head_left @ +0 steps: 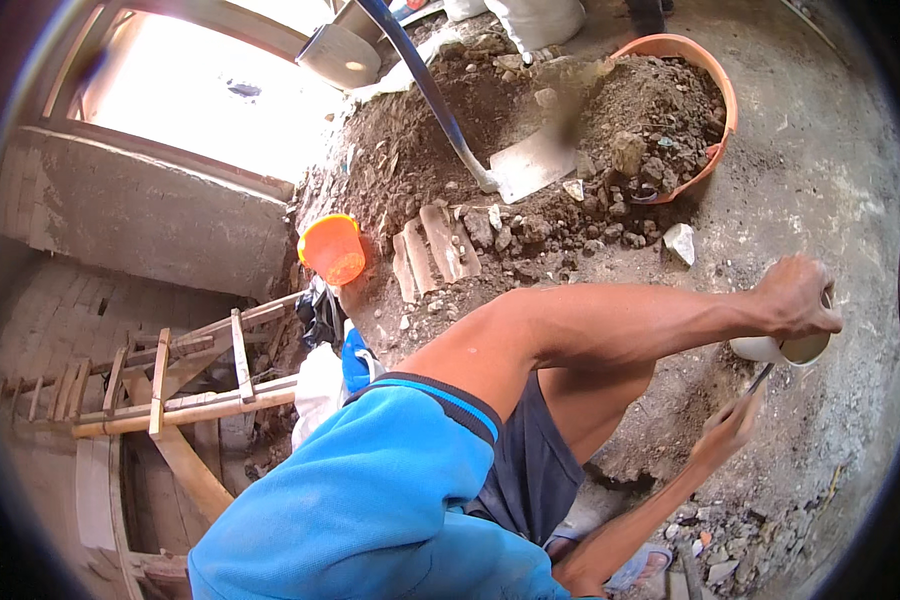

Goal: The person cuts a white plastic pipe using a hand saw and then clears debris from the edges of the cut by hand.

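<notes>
My left hand (795,300) reaches across my body and grips a small white cup (778,349) by its rim, low over the dirty concrete floor. Just below it, my right hand (730,425) is blurred and closed on a thin metal tool (760,378) whose tip points up at the cup. What the cup contains is hidden. My blue sleeve (370,500) fills the lower middle of the view.
A blue-handled shovel (530,160) tips soil into an orange basin (715,75) beside a large soil pile (420,150). A small orange bucket (332,248), broken tiles (435,245), a white stone (680,242) and a wooden frame (180,390) lie to the left. A sandal (642,566) shows below.
</notes>
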Demonstrator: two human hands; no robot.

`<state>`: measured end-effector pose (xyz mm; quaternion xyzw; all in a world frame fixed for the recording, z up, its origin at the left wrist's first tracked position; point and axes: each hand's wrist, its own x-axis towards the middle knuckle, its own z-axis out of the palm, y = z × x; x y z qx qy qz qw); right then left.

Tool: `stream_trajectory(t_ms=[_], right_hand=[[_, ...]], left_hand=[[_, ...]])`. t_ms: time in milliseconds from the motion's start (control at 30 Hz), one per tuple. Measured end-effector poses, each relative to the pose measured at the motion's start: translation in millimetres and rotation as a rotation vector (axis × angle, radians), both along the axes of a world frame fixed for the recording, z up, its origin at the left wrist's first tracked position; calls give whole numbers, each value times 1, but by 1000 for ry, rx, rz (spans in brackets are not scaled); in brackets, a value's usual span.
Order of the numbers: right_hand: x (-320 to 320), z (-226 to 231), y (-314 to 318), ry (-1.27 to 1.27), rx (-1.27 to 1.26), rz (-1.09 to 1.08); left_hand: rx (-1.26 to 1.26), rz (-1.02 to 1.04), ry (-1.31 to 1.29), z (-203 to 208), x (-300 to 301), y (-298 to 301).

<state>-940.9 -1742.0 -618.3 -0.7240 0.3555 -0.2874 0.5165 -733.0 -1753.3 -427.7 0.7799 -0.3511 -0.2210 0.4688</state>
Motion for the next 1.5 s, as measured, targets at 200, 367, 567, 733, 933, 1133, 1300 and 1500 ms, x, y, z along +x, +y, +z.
stream_trajectory(t_ms=[200, 367, 567, 733, 933, 1133, 1300, 1500], right_hand=[[27, 28, 5, -63, -214, -80], [23, -4, -19, -108, 635, -64], [8, -10, -19, -152, 598, -79], [26, 33, -10, -90, 655, -137], [29, 18, -13, -162, 605, -108], [30, 0, -18, -239, 645, -122], [33, 22, -8, -176, 599, -148], [27, -22, -33, -191, 554, -138]], left_hand=[[22, 23, -42, 0, 8, 1], [24, 22, -96, 3, 6, -3], [-36, 34, -80, -18, -10, -3], [46, 32, -76, 2, -3, 4], [66, 21, -102, -1, 2, 6], [81, 12, -97, -7, 4, 2], [90, 13, -85, -5, 3, 5], [11, 3, -82, -7, -4, -6]])
